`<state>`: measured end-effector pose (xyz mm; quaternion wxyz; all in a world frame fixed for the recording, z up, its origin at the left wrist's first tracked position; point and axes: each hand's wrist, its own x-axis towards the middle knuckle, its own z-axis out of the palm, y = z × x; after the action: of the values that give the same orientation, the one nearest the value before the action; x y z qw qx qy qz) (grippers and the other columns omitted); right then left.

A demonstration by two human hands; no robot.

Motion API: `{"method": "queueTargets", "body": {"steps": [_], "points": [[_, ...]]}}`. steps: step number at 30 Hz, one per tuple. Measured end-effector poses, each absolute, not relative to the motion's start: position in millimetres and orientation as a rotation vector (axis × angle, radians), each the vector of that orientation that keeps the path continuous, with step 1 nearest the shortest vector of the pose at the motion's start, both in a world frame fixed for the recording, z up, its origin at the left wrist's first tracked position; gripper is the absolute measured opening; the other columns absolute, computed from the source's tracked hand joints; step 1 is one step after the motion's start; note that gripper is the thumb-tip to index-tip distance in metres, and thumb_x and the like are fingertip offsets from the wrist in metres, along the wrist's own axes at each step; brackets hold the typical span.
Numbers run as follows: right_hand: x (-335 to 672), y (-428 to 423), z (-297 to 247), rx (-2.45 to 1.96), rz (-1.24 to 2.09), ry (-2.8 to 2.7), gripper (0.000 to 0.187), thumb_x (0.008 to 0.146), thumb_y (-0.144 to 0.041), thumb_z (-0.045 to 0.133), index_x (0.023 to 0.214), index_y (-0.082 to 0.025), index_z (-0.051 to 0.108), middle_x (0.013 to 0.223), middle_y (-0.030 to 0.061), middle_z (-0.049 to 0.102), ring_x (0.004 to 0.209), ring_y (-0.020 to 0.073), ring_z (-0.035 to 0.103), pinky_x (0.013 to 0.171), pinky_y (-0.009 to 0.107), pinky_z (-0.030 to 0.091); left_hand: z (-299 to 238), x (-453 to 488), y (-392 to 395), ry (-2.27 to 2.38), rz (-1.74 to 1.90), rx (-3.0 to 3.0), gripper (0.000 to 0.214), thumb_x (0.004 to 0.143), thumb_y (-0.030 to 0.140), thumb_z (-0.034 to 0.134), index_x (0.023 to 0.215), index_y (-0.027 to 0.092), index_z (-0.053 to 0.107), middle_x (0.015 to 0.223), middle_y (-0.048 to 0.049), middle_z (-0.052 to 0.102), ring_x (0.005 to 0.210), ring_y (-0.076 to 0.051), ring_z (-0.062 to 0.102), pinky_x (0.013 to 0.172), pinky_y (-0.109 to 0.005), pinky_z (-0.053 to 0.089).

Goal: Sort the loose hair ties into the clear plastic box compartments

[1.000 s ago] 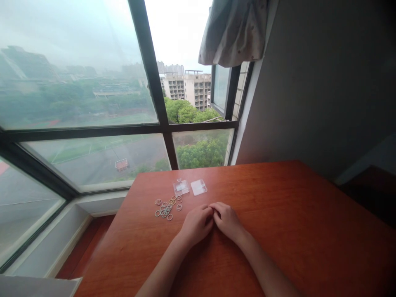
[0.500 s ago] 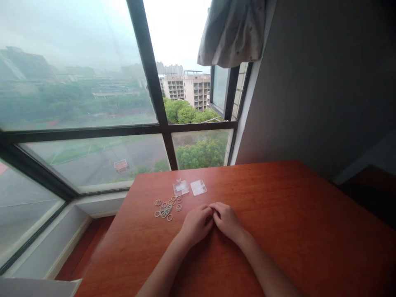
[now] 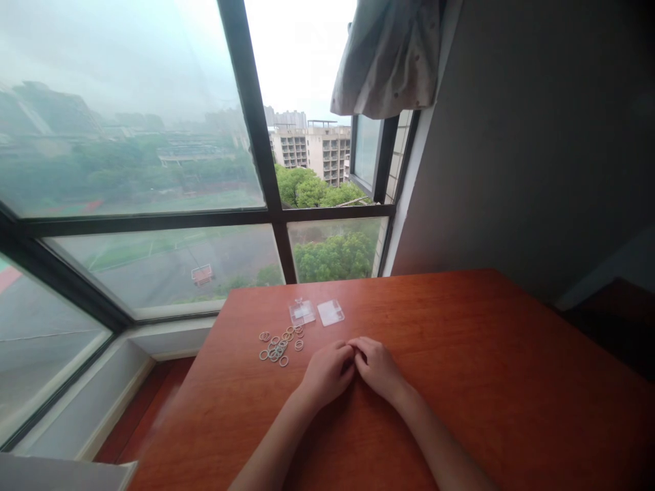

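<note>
My left hand (image 3: 327, 372) and my right hand (image 3: 379, 365) meet at the fingertips over the middle of the table. Both have curled, closed fingers; anything between them is hidden or too small to make out. To the left of my left hand, several small pale rings (image 3: 278, 349) lie in a loose heap, some overlapping, some looking greenish. Behind them is a clear plastic box (image 3: 302, 311) with something small and clear on its far edge. Beside it rests a flat, whitish, square plastic piece (image 3: 331, 312), apart from the box.
The reddish-brown wooden table (image 3: 491, 382) reaches to the windows. A dark window frame (image 3: 205, 219) runs along the far and left sides, with one pane swung outward. A curtain (image 3: 389, 61) hangs at the upper right beside a grey wall (image 3: 522, 150).
The whole view has shifted slightly right and down. My hands keep nearly the same pose, fingertips together, and the rings and plastic pieces stay in place on the table.
</note>
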<state>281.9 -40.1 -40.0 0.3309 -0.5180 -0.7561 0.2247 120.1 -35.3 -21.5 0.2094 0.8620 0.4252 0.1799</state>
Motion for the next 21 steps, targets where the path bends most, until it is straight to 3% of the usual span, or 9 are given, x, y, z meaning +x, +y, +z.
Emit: {"method": "queueTargets", "body": {"steps": [21], "points": [[282.2, -39.9, -40.5, -1.348, 0.599, -1.979, 0.033, 0.081, -0.006, 0.045, 0.099, -0.02, 0.068, 0.097, 0.0064, 0.07, 0.09, 0.0201, 0.065, 0.083, 0.031, 0.05, -23.6, 120.1, -35.3, 1.188, 0.502, 2.406, 0.009, 0.081, 0.017, 0.05, 0.086, 0.02, 0.056, 0.092, -0.0038, 0.062, 0.082, -0.017, 0.058, 0.071, -0.024, 0.042]]}}
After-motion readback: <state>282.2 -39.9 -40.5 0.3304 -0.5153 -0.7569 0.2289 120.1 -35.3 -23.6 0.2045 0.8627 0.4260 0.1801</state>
